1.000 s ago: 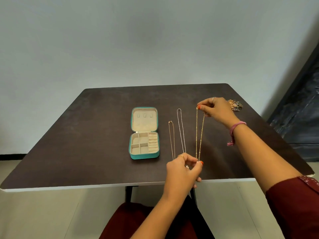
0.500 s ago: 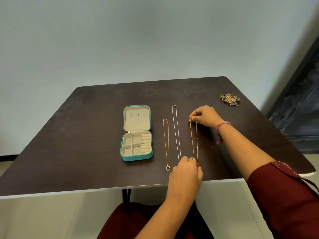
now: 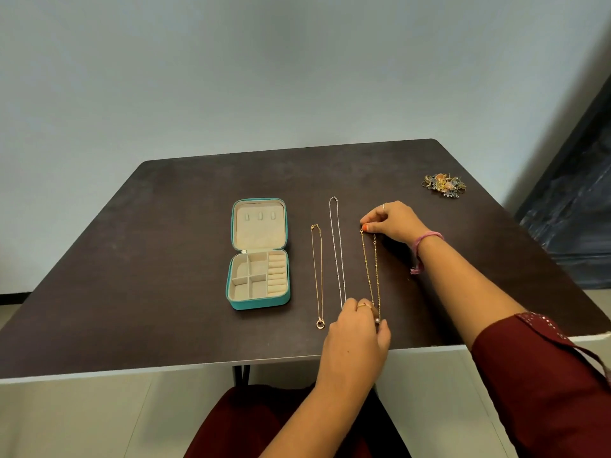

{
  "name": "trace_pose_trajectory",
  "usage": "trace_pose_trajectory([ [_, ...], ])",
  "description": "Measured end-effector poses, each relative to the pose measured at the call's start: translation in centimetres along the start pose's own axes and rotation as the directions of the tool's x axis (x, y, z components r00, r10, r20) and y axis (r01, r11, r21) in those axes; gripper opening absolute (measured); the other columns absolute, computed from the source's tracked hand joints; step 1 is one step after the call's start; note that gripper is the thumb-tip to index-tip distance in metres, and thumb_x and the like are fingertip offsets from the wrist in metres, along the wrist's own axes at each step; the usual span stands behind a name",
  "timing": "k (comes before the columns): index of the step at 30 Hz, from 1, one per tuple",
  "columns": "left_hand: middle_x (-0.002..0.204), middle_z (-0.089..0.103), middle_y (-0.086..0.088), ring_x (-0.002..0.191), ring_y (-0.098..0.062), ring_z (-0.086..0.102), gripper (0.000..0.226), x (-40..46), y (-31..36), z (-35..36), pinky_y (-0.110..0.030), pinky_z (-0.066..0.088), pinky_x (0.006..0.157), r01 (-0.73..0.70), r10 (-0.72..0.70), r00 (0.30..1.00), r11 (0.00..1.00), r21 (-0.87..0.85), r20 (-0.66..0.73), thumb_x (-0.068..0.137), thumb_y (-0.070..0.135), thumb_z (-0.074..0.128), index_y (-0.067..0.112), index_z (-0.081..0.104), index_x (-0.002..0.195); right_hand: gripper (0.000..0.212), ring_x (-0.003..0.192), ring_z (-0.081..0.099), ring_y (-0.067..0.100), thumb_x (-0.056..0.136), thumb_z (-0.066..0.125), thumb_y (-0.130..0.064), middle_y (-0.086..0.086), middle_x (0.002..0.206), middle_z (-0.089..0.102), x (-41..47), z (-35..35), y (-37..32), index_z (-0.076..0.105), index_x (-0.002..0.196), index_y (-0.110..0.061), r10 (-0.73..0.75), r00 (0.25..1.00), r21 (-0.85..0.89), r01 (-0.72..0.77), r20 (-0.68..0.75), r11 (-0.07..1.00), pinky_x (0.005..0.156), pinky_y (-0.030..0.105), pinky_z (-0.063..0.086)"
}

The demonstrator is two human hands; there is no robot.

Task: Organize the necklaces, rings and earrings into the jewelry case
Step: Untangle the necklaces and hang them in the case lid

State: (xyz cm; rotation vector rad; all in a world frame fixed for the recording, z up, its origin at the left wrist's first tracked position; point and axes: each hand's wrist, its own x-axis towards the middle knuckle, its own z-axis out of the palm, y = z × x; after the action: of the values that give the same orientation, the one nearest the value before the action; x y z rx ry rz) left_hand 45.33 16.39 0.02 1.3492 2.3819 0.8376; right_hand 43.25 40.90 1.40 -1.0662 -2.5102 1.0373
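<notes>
A teal jewelry case (image 3: 258, 300) lies open on the dark table (image 3: 148, 259), its beige compartments holding nothing. To its right lie three necklaces side by side: a short gold chain with a ring pendant (image 3: 317, 276), a long silver chain (image 3: 337, 249), and a beaded gold chain (image 3: 372, 272) stretched flat. My right hand (image 3: 393, 223) pinches the far clasp end of the beaded gold chain. My left hand (image 3: 357, 338) pinches its near end by a small bead. A heap of rings and earrings (image 3: 443, 185) sits at the far right.
The table's front edge (image 3: 198, 368) runs just beneath my left hand. A dark door frame (image 3: 575, 180) stands to the right of the table. A pale wall rises behind it.
Both hands lowered the beaded gold chain from mid-air onto the table, stretched beside the silver chain. The right hand moved nearer, away from the heap of rings and earrings.
</notes>
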Motion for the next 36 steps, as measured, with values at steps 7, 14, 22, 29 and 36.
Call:
trace_pose_trajectory([
  [7,0.095,0.053,0.004,0.088,-0.011,0.053,0.018,-0.1,-0.9,-0.5,-0.023,0.043,0.079,-0.038,0.036,0.999,0.996,-0.083,-0.027,0.093,0.028,0.054,0.016,0.06,0.104,0.018,0.099,0.061,0.013,0.085,0.07,-0.015,0.004,0.106,0.071,0.2,-0.1,0.2,0.074,0.102,-0.012,0.025,1.0,0.048,-0.025,0.017,0.999,0.091,0.026,0.046],
  [14,0.073,0.058,0.01,0.064,-0.005,0.054,0.006,-0.2,-2.5,-4.1,-0.017,0.043,0.065,-0.055,0.016,0.983,0.975,-0.217,-0.181,0.089,0.029,0.06,0.027,0.062,0.084,0.017,0.089,0.058,0.013,0.091,0.061,-0.013,0.006,0.106,0.068,0.4,-0.2,-0.2,0.071,0.103,-0.008,0.096,0.992,0.216,-0.076,-0.086,0.973,0.07,0.021,0.048],
  [22,0.069,0.062,0.012,0.064,-0.006,0.06,0.008,1.9,-5.7,-9.3,-0.021,0.049,0.066,0.042,-0.17,0.908,0.947,-0.319,-0.384,0.089,0.021,0.061,0.024,0.065,0.084,0.017,0.091,0.06,0.011,0.089,0.063,-0.024,-0.002,0.1,0.069,0.7,1.7,-4.8,0.075,0.096,-0.015,-0.189,0.975,-0.087,0.18,-0.113,0.98,0.083,0.023,0.044],
  [29,0.079,0.065,0.007,0.068,0.002,0.065,0.014,2.5,-7.3,-11.8,-0.013,0.051,0.054,0.087,-0.257,0.895,0.901,-0.424,-0.364,0.091,0.024,0.061,0.029,0.059,0.079,0.017,0.108,0.058,0.018,0.091,0.06,-0.034,-0.006,0.111,0.067,2.5,4.5,-6.6,0.072,0.103,-0.032,-0.136,0.989,-0.374,0.145,0.052,0.916,0.099,0.045,0.043],
  [36,0.079,0.06,0.013,0.067,0.001,0.063,0.018,2.0,-8.5,-13.2,-0.006,0.044,0.048,0.115,-0.287,0.891,0.892,-0.437,-0.351,0.092,0.024,0.06,0.033,0.055,0.077,0.018,0.107,0.057,0.018,0.089,0.061,-0.042,-0.008,0.108,0.068,3.2,5.6,-7.6,0.073,0.099,-0.036,-0.164,0.986,-0.521,0.162,0.044,0.838,0.092,0.04,0.038],
])
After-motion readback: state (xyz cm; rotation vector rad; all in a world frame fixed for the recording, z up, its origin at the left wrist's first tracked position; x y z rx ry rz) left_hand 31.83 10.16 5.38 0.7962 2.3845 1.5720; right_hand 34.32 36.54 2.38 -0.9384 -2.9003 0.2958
